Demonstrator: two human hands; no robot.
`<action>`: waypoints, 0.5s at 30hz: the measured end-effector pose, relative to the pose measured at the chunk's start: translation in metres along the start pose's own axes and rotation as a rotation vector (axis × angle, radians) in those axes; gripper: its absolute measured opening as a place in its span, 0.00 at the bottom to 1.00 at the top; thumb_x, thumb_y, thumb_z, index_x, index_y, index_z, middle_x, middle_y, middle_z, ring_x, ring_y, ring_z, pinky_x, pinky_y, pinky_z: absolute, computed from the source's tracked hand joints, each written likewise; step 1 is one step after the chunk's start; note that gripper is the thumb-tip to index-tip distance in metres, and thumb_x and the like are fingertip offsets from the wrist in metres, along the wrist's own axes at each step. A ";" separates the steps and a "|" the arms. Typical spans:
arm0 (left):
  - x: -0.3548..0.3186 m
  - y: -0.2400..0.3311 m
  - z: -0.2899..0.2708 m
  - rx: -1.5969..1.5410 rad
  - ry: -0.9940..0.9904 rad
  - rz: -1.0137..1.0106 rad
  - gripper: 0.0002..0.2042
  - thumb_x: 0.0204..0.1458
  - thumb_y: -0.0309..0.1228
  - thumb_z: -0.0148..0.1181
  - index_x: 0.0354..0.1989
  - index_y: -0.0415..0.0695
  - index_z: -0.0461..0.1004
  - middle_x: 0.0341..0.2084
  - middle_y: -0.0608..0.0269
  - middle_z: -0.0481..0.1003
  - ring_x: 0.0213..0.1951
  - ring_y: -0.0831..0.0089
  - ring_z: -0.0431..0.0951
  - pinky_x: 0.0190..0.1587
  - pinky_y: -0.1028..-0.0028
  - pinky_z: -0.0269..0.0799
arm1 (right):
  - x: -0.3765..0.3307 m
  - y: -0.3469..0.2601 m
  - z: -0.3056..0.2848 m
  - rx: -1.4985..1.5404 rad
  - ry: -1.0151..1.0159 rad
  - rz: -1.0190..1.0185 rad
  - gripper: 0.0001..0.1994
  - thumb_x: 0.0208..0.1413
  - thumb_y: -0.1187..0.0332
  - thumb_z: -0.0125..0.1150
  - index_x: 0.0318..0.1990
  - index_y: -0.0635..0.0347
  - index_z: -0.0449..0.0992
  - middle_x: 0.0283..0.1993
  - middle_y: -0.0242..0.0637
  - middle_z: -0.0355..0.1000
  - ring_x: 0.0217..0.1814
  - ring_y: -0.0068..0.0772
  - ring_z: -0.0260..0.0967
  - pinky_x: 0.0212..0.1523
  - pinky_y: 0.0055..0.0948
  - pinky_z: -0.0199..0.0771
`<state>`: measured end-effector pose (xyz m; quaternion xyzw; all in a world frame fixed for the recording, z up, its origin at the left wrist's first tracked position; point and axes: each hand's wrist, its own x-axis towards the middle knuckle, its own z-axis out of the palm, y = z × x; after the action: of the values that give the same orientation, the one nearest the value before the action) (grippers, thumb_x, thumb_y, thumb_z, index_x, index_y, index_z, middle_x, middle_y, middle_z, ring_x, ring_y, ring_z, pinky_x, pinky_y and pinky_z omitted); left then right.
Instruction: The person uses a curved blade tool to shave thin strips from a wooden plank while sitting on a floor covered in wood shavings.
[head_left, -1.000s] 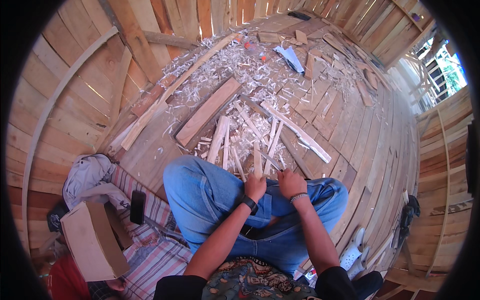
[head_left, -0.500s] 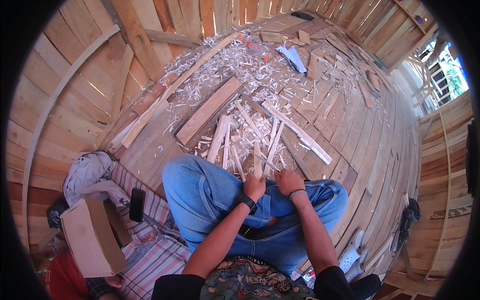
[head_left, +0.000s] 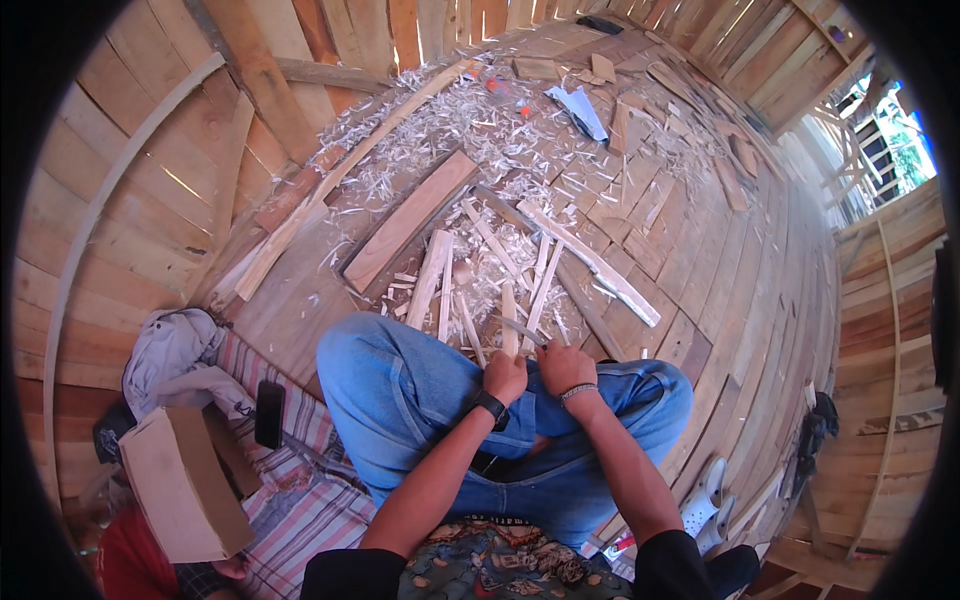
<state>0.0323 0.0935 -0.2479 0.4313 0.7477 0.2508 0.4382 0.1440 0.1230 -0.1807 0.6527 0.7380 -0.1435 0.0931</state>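
I sit cross-legged in blue jeans on a plank floor. My left hand point(head_left: 505, 376), with a black watch on the wrist, grips a short pale wooden stick point(head_left: 509, 322) that stands up from the fist. My right hand point(head_left: 565, 368), with a bracelet, holds a thin blade-like tool point(head_left: 522, 331) laid against that stick. Several split pale sticks point(head_left: 437, 275) lie fanned out on the floor just beyond my knees, among white wood shavings point(head_left: 440, 130).
A reddish plank point(head_left: 410, 220) and a long slat point(head_left: 590, 262) lie ahead. At my left are a striped mat point(head_left: 300, 500), a black phone point(head_left: 269, 414), a cardboard box point(head_left: 180, 485) and grey cloth point(head_left: 170, 350). White sandals point(head_left: 705, 505) sit at right. Curved plank walls surround the floor.
Both hands stay together over my knees on the stick; only a slight shift of the hands and of my head shows.
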 end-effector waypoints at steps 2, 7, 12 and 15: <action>0.000 0.000 0.001 0.020 -0.012 0.004 0.20 0.52 0.38 0.52 0.36 0.26 0.67 0.29 0.33 0.74 0.35 0.42 0.76 0.40 0.54 0.71 | 0.000 -0.003 0.003 -0.013 0.008 0.003 0.17 0.59 0.53 0.47 0.34 0.58 0.73 0.30 0.48 0.76 0.34 0.49 0.76 0.35 0.43 0.76; 0.000 0.001 0.002 0.006 -0.019 0.017 0.20 0.52 0.37 0.51 0.36 0.24 0.65 0.29 0.31 0.73 0.35 0.41 0.76 0.39 0.54 0.72 | 0.015 -0.006 0.022 0.050 0.020 0.014 0.18 0.58 0.52 0.48 0.35 0.60 0.72 0.31 0.49 0.75 0.34 0.52 0.75 0.35 0.46 0.75; 0.005 -0.005 0.004 0.021 -0.013 0.031 0.20 0.52 0.37 0.52 0.36 0.24 0.66 0.30 0.31 0.73 0.37 0.40 0.75 0.40 0.54 0.71 | 0.010 -0.006 0.020 0.059 0.017 -0.012 0.18 0.58 0.53 0.48 0.34 0.61 0.71 0.30 0.50 0.75 0.33 0.53 0.74 0.35 0.47 0.74; 0.005 -0.005 0.006 -0.015 0.004 0.005 0.20 0.52 0.38 0.53 0.36 0.26 0.67 0.33 0.31 0.73 0.39 0.41 0.74 0.42 0.54 0.69 | -0.011 -0.011 -0.006 0.021 -0.026 -0.024 0.18 0.58 0.53 0.48 0.33 0.61 0.73 0.33 0.49 0.75 0.36 0.49 0.75 0.37 0.44 0.75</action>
<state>0.0338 0.0951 -0.2570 0.4292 0.7456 0.2583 0.4395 0.1352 0.1133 -0.1705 0.6429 0.7428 -0.1611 0.0942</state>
